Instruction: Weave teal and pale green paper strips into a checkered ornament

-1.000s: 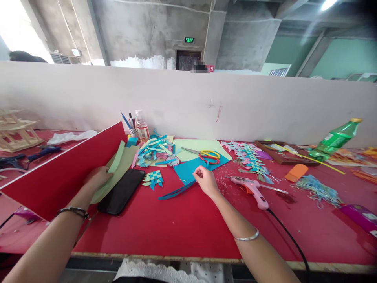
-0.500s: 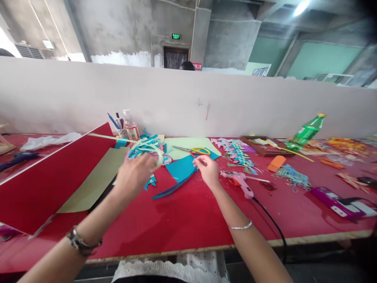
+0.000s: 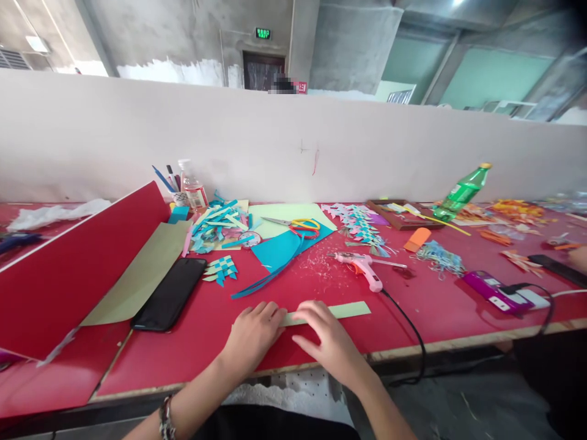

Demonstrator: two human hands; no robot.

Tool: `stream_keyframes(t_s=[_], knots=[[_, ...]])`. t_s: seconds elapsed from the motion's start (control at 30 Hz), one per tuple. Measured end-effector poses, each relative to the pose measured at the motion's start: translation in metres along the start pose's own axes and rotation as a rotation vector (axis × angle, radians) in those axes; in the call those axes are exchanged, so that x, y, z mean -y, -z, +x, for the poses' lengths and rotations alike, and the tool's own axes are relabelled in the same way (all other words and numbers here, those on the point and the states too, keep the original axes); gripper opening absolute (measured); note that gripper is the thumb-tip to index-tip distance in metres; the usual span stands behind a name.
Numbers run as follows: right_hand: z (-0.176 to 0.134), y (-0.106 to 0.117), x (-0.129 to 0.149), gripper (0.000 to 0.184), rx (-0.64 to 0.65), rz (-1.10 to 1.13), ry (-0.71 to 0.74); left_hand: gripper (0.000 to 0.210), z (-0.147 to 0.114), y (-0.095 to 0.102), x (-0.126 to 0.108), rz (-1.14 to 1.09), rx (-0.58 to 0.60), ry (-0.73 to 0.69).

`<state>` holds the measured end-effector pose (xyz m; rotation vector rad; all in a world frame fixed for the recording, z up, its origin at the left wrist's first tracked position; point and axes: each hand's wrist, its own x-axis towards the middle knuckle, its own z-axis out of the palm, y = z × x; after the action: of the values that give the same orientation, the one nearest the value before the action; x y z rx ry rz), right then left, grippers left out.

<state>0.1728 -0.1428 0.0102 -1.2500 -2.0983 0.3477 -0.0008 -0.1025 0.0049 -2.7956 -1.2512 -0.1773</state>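
A pale green paper strip lies flat near the table's front edge. My left hand is closed on its left end, fingers together against the table. Over the strip's middle, my right hand has its thumb and fingers apart. Beyond the hands are a small woven blue-and-green paper piece and a blue paper sheet with narrow blue strips. Scissors with yellow and red handles rest on the sheets. To the right lies a pink glue gun.
A black phone and a leaning red board are at left. Heaped paper strips lie behind. A green bottle leans on a brown tray; a purple power strip sits at right. Another person's hand shows at the far right.
Both hands have come down and toward me, the left from the heaped strips, the right from beside the scissors. A pale strip now lies flat under them. My view has shifted slightly.
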Motion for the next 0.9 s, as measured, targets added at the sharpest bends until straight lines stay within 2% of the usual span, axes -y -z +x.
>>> stream_keyframes(t_s=[0.13,0.37,0.7,0.9], knots=[[-0.007,-0.017,-0.008,0.022,0.044,-0.069,-0.113,0.012,-0.004,-0.002,0.001,-0.078,-0.044,0.008],[0.001,-0.024,-0.002,0.012,0.022,-0.163,-0.09,0.014,-0.009,-0.007,0.007,-0.37,-0.093,0.07],[0.006,-0.024,-0.002,0.014,0.065,-0.139,-0.075,0.019,-0.023,-0.011,0.021,-0.417,-0.1,0.096],[0.016,-0.034,0.005,0.013,0.109,-0.127,-0.024,0.02,-0.026,-0.012,0.023,-0.437,-0.123,0.106]])
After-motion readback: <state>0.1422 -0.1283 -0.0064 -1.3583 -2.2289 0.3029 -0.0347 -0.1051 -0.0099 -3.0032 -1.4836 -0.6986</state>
